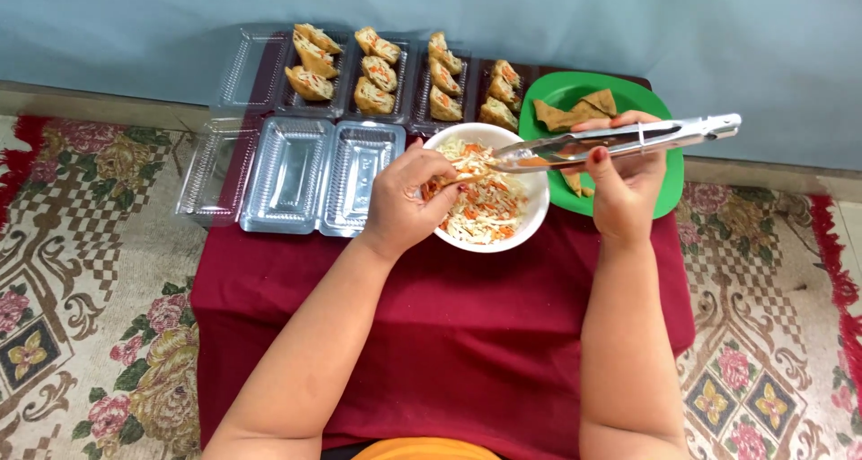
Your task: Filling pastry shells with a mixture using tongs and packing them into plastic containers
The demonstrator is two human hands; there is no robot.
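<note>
Tongs sit in the right hand, squeezed nearly together, tips lowered over the far right part of the bowl. Long axis runs almost level, left to right, handle end out past the plate toward the right edge, tips pointing left at the left hand. Left hand is pinched on a fried pocket, held over the bowl's left half, just beside the tong tips; whether the tips touch it, cannot tell. Pocket's open end seems to face right, toward the tips, though the fingers hide most of it.

Bowl is white, holds shredded vegetable filling, stands mid-tabletop toward the far edge, on a maroon cloth. Green plate with unfilled pockets touches the bowl's right side. Far edge: black trays carrying filled pieces. Far left corner: clear trays, nothing in them.
</note>
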